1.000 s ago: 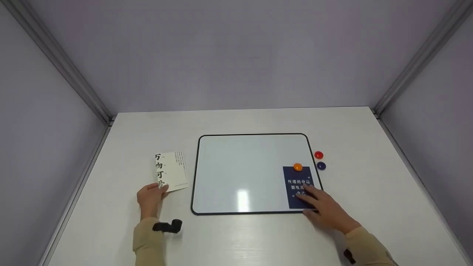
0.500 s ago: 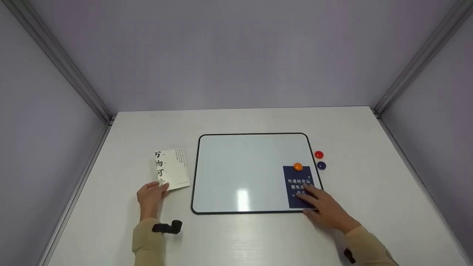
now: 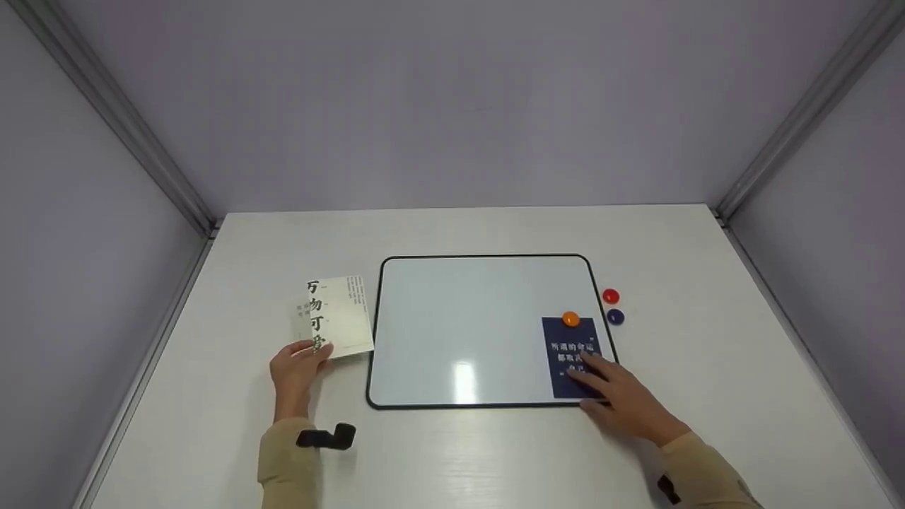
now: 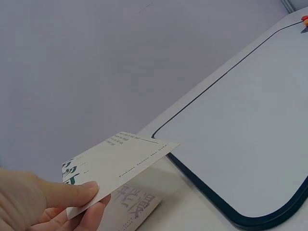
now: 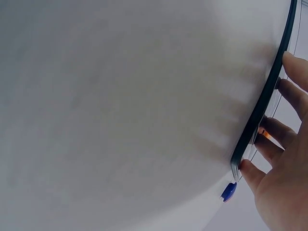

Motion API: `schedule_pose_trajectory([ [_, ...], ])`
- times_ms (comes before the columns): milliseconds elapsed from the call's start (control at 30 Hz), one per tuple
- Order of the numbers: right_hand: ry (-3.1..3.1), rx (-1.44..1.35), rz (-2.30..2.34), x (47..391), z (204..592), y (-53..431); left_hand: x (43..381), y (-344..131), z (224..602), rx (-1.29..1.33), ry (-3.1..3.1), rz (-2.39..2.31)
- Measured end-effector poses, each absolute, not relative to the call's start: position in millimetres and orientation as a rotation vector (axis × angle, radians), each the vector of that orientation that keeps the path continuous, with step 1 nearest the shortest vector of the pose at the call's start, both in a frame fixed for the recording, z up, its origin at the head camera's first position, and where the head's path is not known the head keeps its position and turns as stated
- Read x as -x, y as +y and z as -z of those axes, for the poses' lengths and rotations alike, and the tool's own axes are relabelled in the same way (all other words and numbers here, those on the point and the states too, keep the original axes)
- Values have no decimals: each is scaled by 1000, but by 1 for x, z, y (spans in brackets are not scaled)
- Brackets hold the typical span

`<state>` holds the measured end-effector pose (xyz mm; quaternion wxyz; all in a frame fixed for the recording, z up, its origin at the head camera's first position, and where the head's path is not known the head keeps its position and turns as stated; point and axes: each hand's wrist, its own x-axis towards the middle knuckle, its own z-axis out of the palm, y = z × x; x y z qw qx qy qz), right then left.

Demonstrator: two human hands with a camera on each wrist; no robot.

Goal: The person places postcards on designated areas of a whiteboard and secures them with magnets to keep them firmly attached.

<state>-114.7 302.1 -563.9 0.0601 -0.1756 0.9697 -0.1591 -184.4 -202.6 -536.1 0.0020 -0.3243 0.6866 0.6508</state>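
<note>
My left hand [image 3: 298, 369] pinches the lower left corner of a cream card [image 3: 345, 318] with dark Chinese characters, thumb on top. In the left wrist view the card [image 4: 113, 161] is raised and tilted. Beneath it lies a second pale card [image 4: 129, 204] with grey characters, mostly covered in the head view. My right hand [image 3: 626, 403] rests with spread fingers on a dark blue card [image 3: 562, 382] with white characters, at the lower right of a whiteboard [image 3: 466, 304]. A round orange magnet [image 3: 570, 319] sits on that blue card's top edge.
A red magnet [image 3: 611, 296] and a dark blue magnet [image 3: 616, 317] lie on the white table [image 3: 452, 459], just right of the board's black frame. Grey-lilac panels [image 3: 459, 106] enclose the table at the back and sides.
My left hand has lifted the cream card and carried it up and to the right, exposing part of the second card under it. My right hand has stayed in place.
</note>
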Motion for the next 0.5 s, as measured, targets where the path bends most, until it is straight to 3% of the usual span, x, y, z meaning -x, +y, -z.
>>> schedule_pose_trajectory([
  [500, 2944, 546, 513, 115, 564, 301, 180, -187, 536, 948, 2185, -2018],
])
